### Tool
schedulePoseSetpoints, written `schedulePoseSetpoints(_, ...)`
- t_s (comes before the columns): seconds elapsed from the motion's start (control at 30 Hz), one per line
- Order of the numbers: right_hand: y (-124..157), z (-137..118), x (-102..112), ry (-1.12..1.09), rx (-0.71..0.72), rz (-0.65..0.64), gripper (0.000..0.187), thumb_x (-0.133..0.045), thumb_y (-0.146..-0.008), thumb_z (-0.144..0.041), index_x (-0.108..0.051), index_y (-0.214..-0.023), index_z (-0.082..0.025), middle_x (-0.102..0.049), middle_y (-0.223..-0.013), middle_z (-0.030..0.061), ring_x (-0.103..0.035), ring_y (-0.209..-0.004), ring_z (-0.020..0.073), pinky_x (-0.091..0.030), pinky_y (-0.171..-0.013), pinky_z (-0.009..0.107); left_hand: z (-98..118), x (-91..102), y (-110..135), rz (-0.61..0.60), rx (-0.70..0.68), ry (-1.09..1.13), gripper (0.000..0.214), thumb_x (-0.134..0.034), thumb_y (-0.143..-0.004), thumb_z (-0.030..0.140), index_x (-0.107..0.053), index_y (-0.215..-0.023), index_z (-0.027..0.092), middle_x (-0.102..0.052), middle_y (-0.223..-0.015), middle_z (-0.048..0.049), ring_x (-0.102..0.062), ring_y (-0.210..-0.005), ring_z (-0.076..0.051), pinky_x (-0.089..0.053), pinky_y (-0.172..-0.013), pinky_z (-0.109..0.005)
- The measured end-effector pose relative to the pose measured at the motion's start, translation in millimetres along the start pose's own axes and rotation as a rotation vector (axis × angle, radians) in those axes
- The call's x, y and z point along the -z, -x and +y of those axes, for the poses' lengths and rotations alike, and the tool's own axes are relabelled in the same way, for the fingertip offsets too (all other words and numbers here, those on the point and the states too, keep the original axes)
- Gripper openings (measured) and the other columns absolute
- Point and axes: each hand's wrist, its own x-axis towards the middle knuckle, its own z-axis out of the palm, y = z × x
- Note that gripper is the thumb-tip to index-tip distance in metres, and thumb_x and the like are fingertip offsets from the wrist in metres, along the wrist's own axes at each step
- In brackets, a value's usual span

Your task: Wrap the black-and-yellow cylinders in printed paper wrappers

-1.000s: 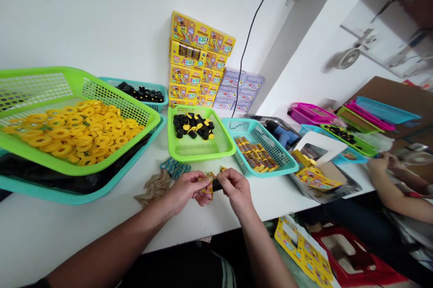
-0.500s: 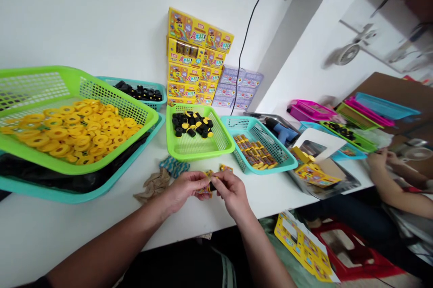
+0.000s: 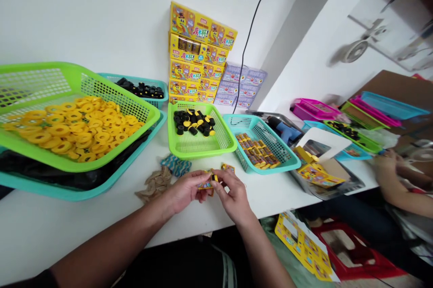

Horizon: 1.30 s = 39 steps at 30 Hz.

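Above the front of the white table, my left hand point(image 3: 186, 192) pinches a small printed yellow piece point(image 3: 204, 185), like a label sleeve. Close against it, my right hand point(image 3: 234, 195) holds a small black cylinder point(image 3: 213, 178) with a yellow end between thumb and fingers. The two pieces touch or overlap; my fingers hide how they join. Just behind the right fingers lies another printed yellow piece point(image 3: 228, 167). A green basket point(image 3: 179, 149) of black cylinders with yellow ends stands behind my hands. To its right, a teal basket point(image 3: 248, 165) contains rows of printed cylinders.
Left, a large green basket point(image 3: 101, 161) of yellow rings rests on a teal one with black material. Crumpled brown cloth point(image 3: 156, 184) and a blue patterned cloth point(image 3: 176, 166) lie left of my hands. Yellow boxes point(image 3: 189, 71) are stacked behind. A co-worker's arm point(image 3: 394, 184) is at right.
The black cylinder has turned between my fingers, so its yellow end now shows. Both hands stay close together. The whole view has shifted slightly.
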Motion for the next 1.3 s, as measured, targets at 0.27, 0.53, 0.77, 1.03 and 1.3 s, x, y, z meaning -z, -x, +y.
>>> schedulePoseSetpoints(0.27, 1, -2, 0, 0.032, 0.018, -0.021, 0.034, -0.062, -0.09, -0.033, -0.063, -0.122, -0.023, -0.069, -0.097, 0.0076, -0.062, -0.085, 0.0199, -0.053, -0.066, 0.03, 2, -1.8, 2, 0.031, 0.021, 0.009, 0.027, -0.081, -0.068, 0.035, -0.068, -0.077, 0.013, -0.064, -0.068, -0.002, -0.058, -0.059, -0.011, -0.04, -0.058, -0.024)
schedulePoseSetpoints(0.53, 10, 0, -13, 0.028, 0.002, 0.103, 0.031, -0.062, -0.089, -0.032, -0.067, -0.117, -0.02, -0.065, -0.088, 0.0082, -0.062, -0.082, 0.0205, -0.051, -0.059, 0.029, 5, -1.8, 2, 0.07, 0.046, 0.12, 0.023, -0.085, -0.061, 0.024, -0.067, -0.072, 0.014, -0.063, -0.07, -0.0017, -0.058, -0.066, -0.012, -0.041, -0.065, -0.026)
schedulePoseSetpoints(0.77, 7, -2, -9, -0.13, -0.125, 0.108, 0.02, -0.067, -0.085, -0.03, -0.07, -0.102, -0.02, -0.064, -0.082, 0.0031, -0.06, -0.072, 0.0157, -0.05, -0.058, 0.026, 6, -2.9, 2, 0.023, 0.059, 0.072, 0.026, -0.076, -0.073, 0.038, -0.068, -0.081, 0.014, -0.065, -0.076, -0.0039, -0.057, -0.063, -0.014, -0.04, -0.058, -0.027)
schedulePoseSetpoints(1.03, 7, -6, -16, 0.006, -0.047, 0.077, 0.028, -0.064, -0.087, -0.034, -0.069, -0.11, -0.019, -0.063, -0.084, 0.0066, -0.059, -0.077, 0.0198, -0.05, -0.059, 0.029, 4, -2.8, 1, 0.136, 0.006, 0.153, 0.027, -0.086, -0.057, 0.021, -0.062, -0.066, 0.014, -0.066, -0.069, -0.0016, -0.06, -0.064, -0.014, -0.044, -0.062, -0.026)
schedulePoseSetpoints(1.3, 8, -7, -10, -0.079, -0.05, 0.196, 0.021, -0.069, -0.085, -0.028, -0.067, -0.105, -0.021, -0.058, -0.081, 0.0023, -0.054, -0.066, 0.0149, -0.049, -0.058, 0.029, 2, -1.3, 1, 0.124, -0.032, 0.033, 0.032, -0.075, -0.074, 0.044, -0.062, -0.078, 0.015, -0.066, -0.07, -0.0021, -0.061, -0.059, -0.014, -0.045, -0.059, -0.027)
